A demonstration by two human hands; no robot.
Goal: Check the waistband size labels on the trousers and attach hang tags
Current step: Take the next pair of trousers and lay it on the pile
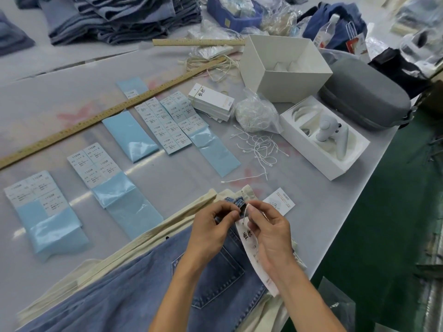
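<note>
Grey and wide, the bench (311, 212) carries our work: blue jeans (148, 279) lie at its near edge on top of cream trousers (134, 243), waistband away from us. Beyond the jeans, to the left, lie sheets of size stickers (96, 164) on blue backing; straight beyond are loose white tag strings (259, 149) and a stack of hang tags (211, 101).

We judge the tagging of this pair under way, not finished. At the waistband, our left hand (213, 228) pinches the belt loop (236, 203), fingers curled round the denim. Our right hand (271, 231) pinches the top of a hang tag (251, 248), which trails down over the back pocket (211, 271). We cannot tell whether the string is already through the loop. A second small card (279, 201) rests just right of the waistband. Denim piled far beyond the jeans suggests plenty left.
</note>
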